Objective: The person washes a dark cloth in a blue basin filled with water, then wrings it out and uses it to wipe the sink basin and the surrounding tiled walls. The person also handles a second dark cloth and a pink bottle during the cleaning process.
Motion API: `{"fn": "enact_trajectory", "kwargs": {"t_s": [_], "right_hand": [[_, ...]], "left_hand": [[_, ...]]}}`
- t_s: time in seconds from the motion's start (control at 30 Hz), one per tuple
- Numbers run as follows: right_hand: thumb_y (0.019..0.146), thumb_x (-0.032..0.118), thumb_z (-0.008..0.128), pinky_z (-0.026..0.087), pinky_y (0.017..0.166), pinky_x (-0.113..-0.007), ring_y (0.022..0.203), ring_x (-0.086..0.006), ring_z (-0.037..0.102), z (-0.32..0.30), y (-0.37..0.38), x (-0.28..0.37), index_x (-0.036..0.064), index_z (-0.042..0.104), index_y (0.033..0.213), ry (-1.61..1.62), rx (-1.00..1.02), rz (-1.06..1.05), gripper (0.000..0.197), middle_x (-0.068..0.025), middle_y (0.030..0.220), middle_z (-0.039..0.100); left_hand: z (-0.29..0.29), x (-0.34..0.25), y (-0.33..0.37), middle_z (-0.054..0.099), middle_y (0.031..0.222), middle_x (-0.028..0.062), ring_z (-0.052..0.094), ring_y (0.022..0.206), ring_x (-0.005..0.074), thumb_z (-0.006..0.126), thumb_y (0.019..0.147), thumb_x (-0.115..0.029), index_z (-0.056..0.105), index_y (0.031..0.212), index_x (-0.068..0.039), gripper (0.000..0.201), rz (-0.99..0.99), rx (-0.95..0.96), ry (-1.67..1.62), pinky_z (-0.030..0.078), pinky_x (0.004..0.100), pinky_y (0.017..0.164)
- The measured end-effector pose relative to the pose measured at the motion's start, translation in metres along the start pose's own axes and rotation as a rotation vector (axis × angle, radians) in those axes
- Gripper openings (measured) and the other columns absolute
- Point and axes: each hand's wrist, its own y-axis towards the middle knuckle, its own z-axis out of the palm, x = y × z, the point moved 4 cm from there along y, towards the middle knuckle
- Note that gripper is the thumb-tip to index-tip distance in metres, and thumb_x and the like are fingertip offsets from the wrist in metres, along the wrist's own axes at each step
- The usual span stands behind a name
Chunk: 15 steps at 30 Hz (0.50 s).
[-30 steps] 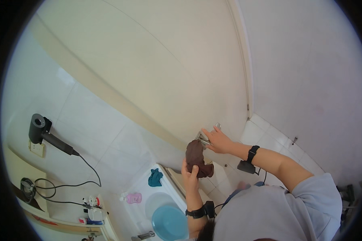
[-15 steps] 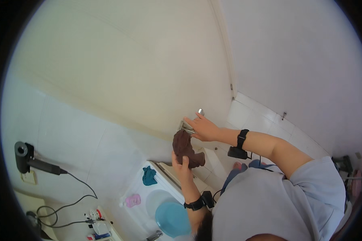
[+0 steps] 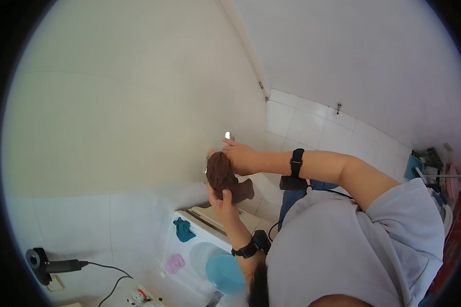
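Observation:
A brown cloth (image 3: 221, 176) hangs bunched in my left hand (image 3: 222, 204), its thumb across the front and fingers behind. Close against its upper right side is my right hand (image 3: 242, 158), fingers bent, some hidden behind the cloth; what they grip cannot be seen. Just beyond the right fingers, a shiny silver handle (image 3: 229, 136) sticks out from a pale door-like panel (image 3: 153, 117). A strip of a metal plate (image 3: 206, 165) shows along the cloth's left edge.
Lower left is a white sink (image 3: 182, 280) with a light-blue basin (image 3: 225, 275), a teal cloth (image 3: 184, 230), a pink soap-like item (image 3: 175, 264) and a faucet (image 3: 214, 299). A black hair dryer (image 3: 51, 265) hangs on the wall. A tap (image 3: 338, 108) juts out at right.
The view has shifted, so the sink and panel sit differently in it. The brown cloth has come up closer to my right hand and now covers more of the metal plate and right fingers.

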Motion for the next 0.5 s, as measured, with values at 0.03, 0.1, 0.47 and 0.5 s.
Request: {"fn": "enact_trajectory", "kwargs": {"t_s": [0.03,0.1,0.47,0.5], "right_hand": [[0.078,0.018,0.059,0.016,0.113,-0.045,0.102,-0.0229,0.056,0.000,-0.003,0.000,0.0100,0.060,0.107,-0.093,0.035,-0.043,0.030,-0.0052,0.094,0.062],[0.078,0.020,0.058,0.015,0.113,-0.044,0.106,-0.0204,0.054,-0.002,-0.008,0.001,0.0132,0.065,0.096,-0.122,0.069,-0.058,0.020,-0.0026,0.099,0.062],[0.076,0.019,0.061,0.032,0.105,-0.034,0.110,-0.0224,0.052,-0.025,-0.045,-0.009,0.0141,0.063,0.101,-0.002,0.142,-0.104,0.025,-0.0055,0.114,0.059],[0.074,0.016,0.062,0.035,0.103,-0.033,0.111,-0.0229,0.052,-0.056,-0.042,0.014,0.0129,0.062,0.104,-0.077,0.386,-0.136,0.030,-0.0066,0.115,0.058]], "left_hand": [[0.002,0.002,0.001,0.049,0.124,0.0129,0.051,0.109,0.0230,0.066,0.085,-0.037,0.038,0.132,0.001,0.067,-0.014,0.007,-0.001,0.042,0.0340,0.092],[0.009,0.001,0.003,0.049,0.124,0.0133,0.051,0.110,0.0232,0.067,0.084,-0.037,0.039,0.132,0.002,0.067,-0.025,0.026,0.003,0.041,0.0340,0.093],[0.058,0.021,0.005,0.049,0.125,0.0112,0.047,0.116,0.0212,0.069,0.082,-0.033,0.040,0.131,0.003,0.066,-0.087,0.099,-0.032,0.034,0.0335,0.100],[0.054,0.025,0.001,0.048,0.125,0.0115,0.047,0.116,0.0213,0.068,0.082,-0.031,0.040,0.131,0.003,0.065,-0.098,0.087,-0.021,0.034,0.0337,0.099]]}}
